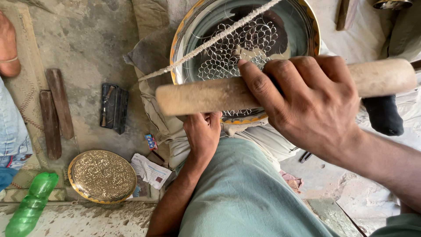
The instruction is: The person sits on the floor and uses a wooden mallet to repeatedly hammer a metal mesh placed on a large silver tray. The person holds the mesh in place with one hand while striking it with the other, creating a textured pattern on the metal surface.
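Observation:
My right hand (309, 103) grips a thick pale wooden handle (206, 96) that lies crosswise in front of the camera. Behind it stands a round shiny metal plate (197, 26) with a brass-coloured rim and a scratched net-like pattern of loops. A rough twisted cord (210, 40) runs diagonally across the plate's face. My left hand (202, 134) sits at the plate's lower edge, partly hidden by the handle; its fingertips are out of sight, so what it grips is unclear. The plate rests on cloth over my lap, above my grey-green trouser leg (245, 193).
On the concrete floor at left lie two dark wooden strips (55, 116), a black open case (113, 107), a finished engraved brass plate (101, 175), crumpled paper (150, 170), and a green plastic bottle (30, 204). Another person's foot (8, 46) is at the far left.

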The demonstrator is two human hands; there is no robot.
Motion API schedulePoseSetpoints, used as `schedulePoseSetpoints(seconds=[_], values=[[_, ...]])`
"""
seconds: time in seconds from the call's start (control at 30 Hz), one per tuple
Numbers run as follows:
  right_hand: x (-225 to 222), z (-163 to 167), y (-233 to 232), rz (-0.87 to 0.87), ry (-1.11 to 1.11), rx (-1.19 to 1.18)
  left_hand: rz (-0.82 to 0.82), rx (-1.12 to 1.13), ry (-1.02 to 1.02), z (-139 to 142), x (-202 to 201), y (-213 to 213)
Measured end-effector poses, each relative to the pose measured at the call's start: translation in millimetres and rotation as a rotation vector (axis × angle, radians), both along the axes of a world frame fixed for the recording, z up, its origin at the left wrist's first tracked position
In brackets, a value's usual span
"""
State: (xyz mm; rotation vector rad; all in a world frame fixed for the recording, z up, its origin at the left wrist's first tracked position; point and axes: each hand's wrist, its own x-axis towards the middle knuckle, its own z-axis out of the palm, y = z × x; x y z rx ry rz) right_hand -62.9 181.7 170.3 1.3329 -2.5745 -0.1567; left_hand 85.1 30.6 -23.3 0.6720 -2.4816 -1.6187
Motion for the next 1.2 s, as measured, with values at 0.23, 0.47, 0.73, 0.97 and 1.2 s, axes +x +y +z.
schedulePoseSetpoints(seconds=[0.23, 0.47, 0.73, 0.97, 1.2], values=[[1, -13, -2, -0.006, -0.010, 0.115, -0.023, 0.000, 0.024, 8, -4, 0], [-1, -18, 19, -0.114, -0.019, 0.228, -0.131, 0.084, -0.041, 19, -27, -4], [19, -21, 66, -0.323, -0.287, 0.216, -0.381, -0.074, 0.113, 20, -51, -17], [70, -55, 116, -0.639, -0.655, -0.372, -0.690, 0.029, 0.050, 20, -78, -27], [119, -100, 140, -0.803, -0.522, -0.358, -1.023, -0.171, 0.064, 31, -101, -24]])
